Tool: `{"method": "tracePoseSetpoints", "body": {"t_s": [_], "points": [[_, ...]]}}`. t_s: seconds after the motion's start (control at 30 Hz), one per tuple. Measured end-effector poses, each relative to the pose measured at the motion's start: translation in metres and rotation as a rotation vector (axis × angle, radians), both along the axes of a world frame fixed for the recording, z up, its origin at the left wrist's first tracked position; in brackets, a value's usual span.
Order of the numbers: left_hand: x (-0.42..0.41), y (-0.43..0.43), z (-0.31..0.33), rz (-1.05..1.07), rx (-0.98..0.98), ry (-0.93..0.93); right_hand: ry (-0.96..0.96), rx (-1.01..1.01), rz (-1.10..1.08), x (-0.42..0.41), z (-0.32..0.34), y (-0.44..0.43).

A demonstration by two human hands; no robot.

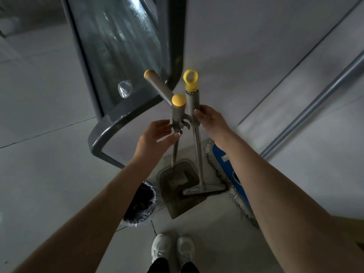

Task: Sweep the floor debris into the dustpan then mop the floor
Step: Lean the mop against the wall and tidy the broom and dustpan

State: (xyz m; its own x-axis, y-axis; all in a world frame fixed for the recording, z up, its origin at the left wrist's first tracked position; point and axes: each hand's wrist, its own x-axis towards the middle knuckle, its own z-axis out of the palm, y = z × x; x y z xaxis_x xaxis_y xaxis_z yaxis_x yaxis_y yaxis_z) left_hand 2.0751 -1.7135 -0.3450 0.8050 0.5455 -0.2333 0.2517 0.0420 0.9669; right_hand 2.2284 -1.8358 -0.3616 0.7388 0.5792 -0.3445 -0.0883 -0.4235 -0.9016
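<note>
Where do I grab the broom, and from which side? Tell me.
Grip the broom by its thick grey sleeve under the yellow ring, coming from the right. It stands nearly upright, and the dustpan handle's clip hugs its left side. The right hand holds it there.

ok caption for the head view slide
Left hand holds the dustpan and right hand the broom by their handles, both standing between a bin and a mop.
</note>
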Motion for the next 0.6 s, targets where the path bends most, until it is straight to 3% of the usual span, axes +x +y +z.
{"method": "tracePoseSetpoints", "body": {"t_s": [0.3,0.6], "points": [[-0.007,0.002,0.006,0.037,0.016,-0.025,-0.022,0.08,-0.003,-0.007,0.013,-0.037],[-0.018,0.002,0.029,0.016,0.028,-0.043,-0.118,0.22,-0.036,-0.025,0.082,-0.056]]}}
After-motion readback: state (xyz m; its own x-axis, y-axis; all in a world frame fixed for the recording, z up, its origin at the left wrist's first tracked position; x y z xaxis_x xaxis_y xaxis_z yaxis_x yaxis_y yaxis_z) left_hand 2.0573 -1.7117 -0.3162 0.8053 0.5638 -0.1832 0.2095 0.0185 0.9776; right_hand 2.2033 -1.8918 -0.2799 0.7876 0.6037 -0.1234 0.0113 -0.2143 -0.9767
